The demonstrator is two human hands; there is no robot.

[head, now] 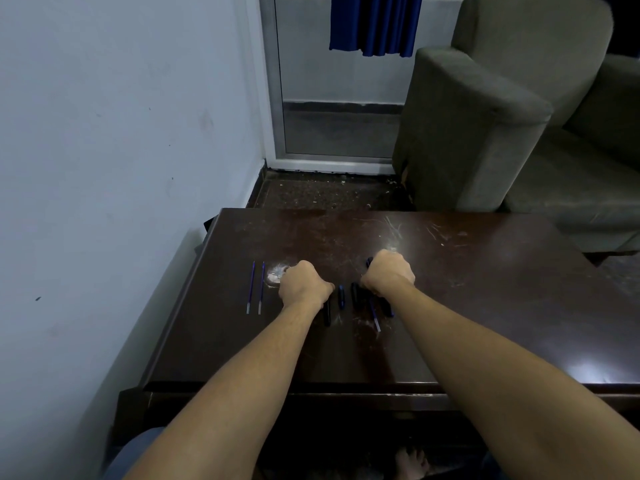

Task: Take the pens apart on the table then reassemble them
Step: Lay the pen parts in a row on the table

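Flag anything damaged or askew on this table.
The table top is scuffed: pale scratches near its far edge, a whitish worn patch beside the left hand. One refill lies slanted by the right hand, which grips a pen, unlike the two parallel refills.

Over the table, the left forearm and right forearm are seen bare. Blue-grey trousers are worn, visible at the table's near left corner; a bare foot is seen beneath its near edge.

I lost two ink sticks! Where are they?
In the head view, the two refills lie side by side on the table, left of the left hand.
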